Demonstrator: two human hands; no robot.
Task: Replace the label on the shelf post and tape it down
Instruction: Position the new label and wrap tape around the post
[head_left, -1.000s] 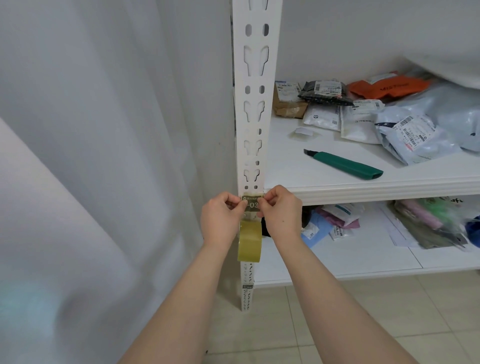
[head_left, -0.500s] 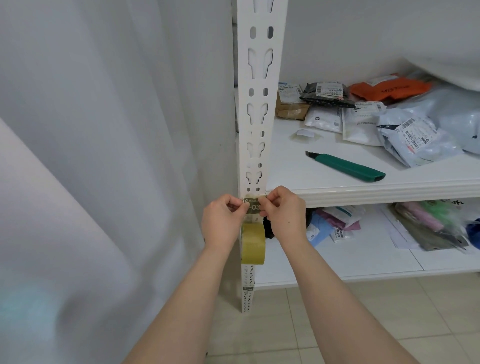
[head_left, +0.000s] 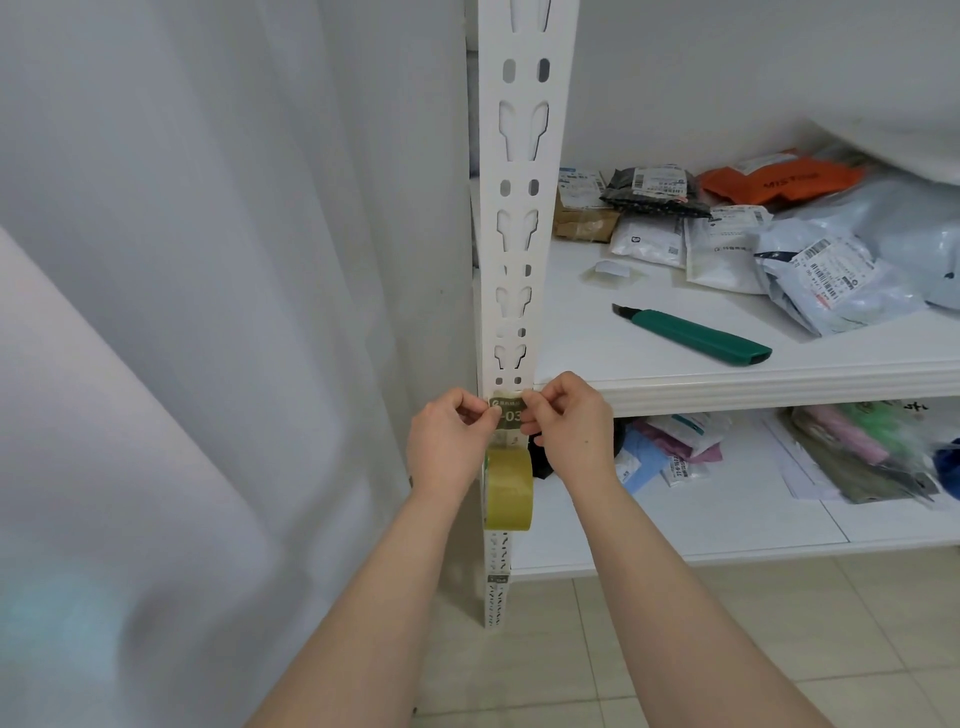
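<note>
head view: tape roll (head_left: 509, 488) hangs below label (head_left: 508, 414), covering shelf post (head_left: 511, 218).

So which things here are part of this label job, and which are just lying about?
In use: label, shelf post, tape roll, left hand, right hand.
Lying about: green utility knife, parcels, orange bag.

white shelf (head_left: 727, 384) carries a green box cutter (head_left: 696, 338) and parcels (head_left: 810, 260)
</note>
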